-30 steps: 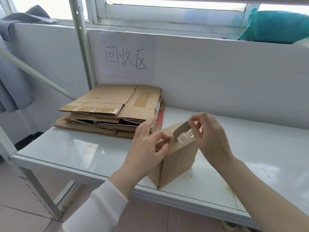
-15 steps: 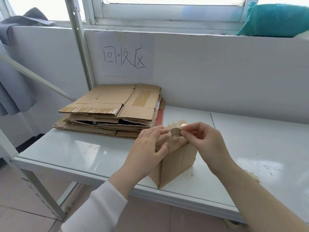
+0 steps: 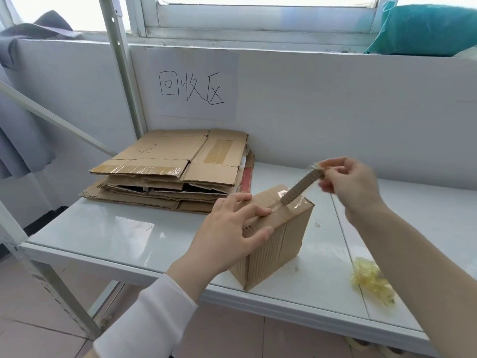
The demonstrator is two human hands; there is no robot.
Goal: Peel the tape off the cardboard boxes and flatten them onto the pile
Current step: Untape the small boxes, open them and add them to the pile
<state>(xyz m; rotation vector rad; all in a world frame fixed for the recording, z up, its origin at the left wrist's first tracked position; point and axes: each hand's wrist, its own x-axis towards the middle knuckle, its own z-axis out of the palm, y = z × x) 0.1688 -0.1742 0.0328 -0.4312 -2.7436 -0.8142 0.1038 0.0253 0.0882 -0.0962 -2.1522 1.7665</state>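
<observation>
— Box (image 3: pixel 273 236) as our marker: behind it, leftward, the pile (image 3: pixel 180 161), flat corrugated sheets, glossy in patches.
— Box itself stands on the table (image 3: pixel 103 228), light, stiff, ribbed, we judge; our left hand (image 3: pixel 227 233) curls over its top edge, bracing.
— Above it our right hand (image 3: pixel 351 187) pinches the tape (image 3: pixel 302 186) end; sticky, lifting paper, so we'd pull low.
— Right of it, a crumpled yellowish wad (image 3: pixel 371 282).

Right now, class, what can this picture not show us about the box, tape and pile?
Head view: cardboard box's far faces and inside, hidden by its walls and left hand.
Motion-blurred: the right hand's pinch on the tape strip.
Covered by top sheets: the pile's lower layers.
Partly behind the right forearm: the crumpled tape wad.
</observation>
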